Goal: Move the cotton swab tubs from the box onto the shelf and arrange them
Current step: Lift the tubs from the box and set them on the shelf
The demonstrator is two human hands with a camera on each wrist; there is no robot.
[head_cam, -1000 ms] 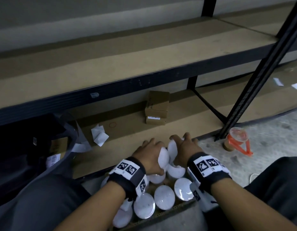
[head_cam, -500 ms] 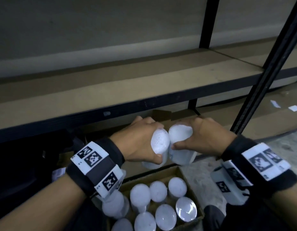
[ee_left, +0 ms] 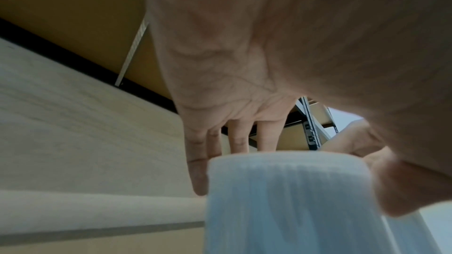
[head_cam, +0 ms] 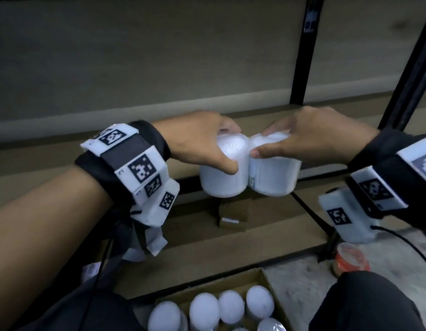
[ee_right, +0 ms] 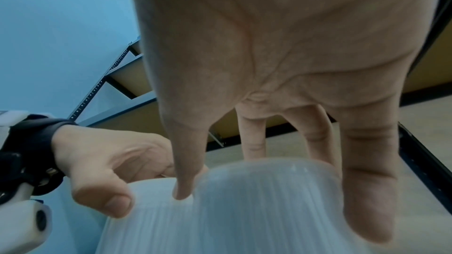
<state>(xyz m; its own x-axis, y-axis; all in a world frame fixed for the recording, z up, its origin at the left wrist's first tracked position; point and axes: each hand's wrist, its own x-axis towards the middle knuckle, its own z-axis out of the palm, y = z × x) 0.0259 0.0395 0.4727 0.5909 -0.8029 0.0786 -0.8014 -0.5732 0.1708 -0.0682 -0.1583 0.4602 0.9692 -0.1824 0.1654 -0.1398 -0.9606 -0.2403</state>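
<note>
My left hand [head_cam: 204, 142] grips one white cotton swab tub [head_cam: 222, 177] from above by its lid. My right hand [head_cam: 309, 137] grips a second tub [head_cam: 272, 175] the same way. The two tubs touch side by side in the air, in front of the middle shelf board [head_cam: 63, 168]. In the left wrist view the fingers [ee_left: 198, 171] and thumb clamp the tub [ee_left: 281, 200]. The right wrist view has the thumb and fingers [ee_right: 367, 190] round the other tub [ee_right: 257, 210]. Several more tubs [head_cam: 204, 311] stand in the cardboard box [head_cam: 221, 283] at the bottom.
A black upright [head_cam: 307, 51] and a slanted black post [head_cam: 415, 68] frame the shelf bay. On the lower shelf lie a small brown carton [head_cam: 233, 216] and white paper scraps [head_cam: 154, 242]. An orange-lidded container [head_cam: 350, 259] sits on the concrete floor at right.
Both hands have lifted a tub each out of the box and carried them up, from box level to the height of the middle shelf. The view has tilted upward.
</note>
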